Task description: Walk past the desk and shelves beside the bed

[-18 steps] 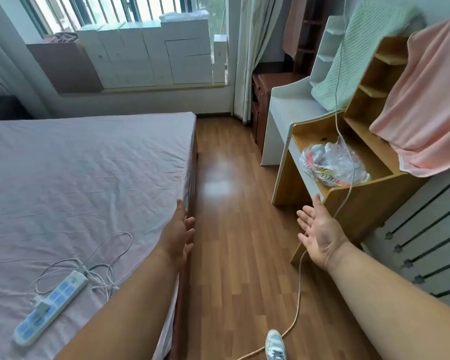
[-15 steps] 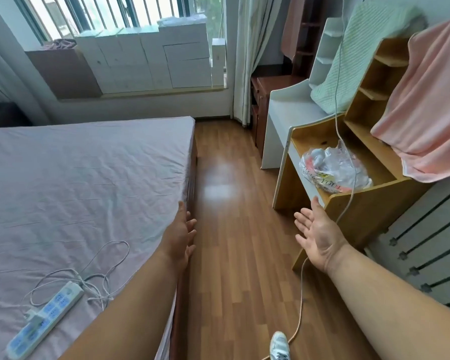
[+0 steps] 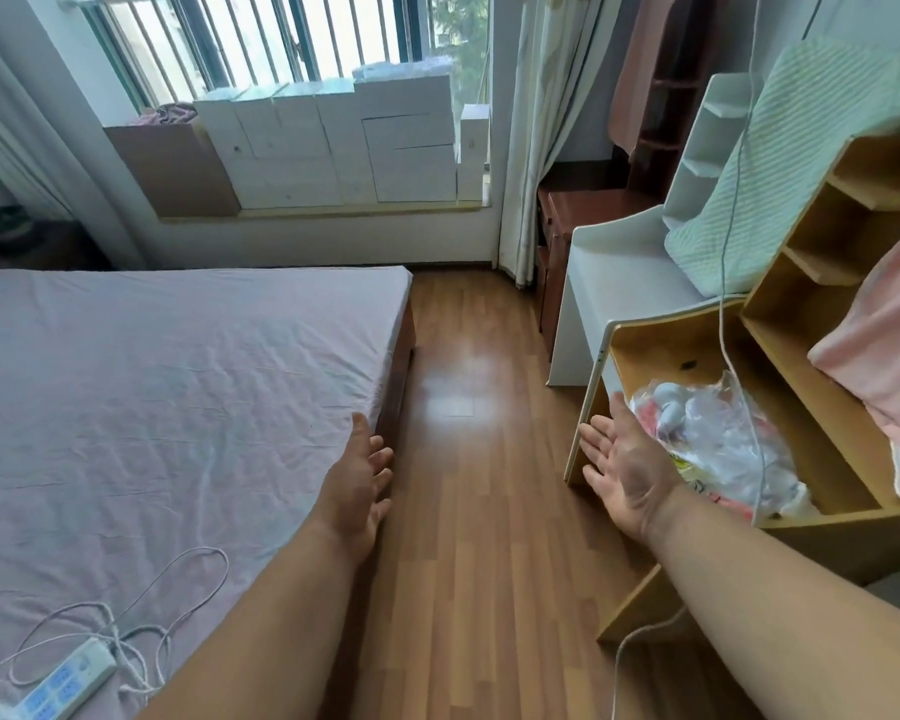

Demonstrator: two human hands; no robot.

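Both hands are held out with fingers straight and loosely spread, holding nothing. The left hand (image 3: 357,480) hangs at the bed's (image 3: 178,387) right edge, just over the corner of the sheet; whether it touches I cannot tell. The right hand (image 3: 627,467), palm turned inward, is just left of the bag (image 3: 723,449) lying in the wooden desk (image 3: 827,439) across the floor from the bed. A power strip (image 3: 48,688) with coiled cord lies on the bed's near end, well behind the left hand

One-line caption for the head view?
Both hands open: left hand by the bed edge, right hand beside a plastic bag.
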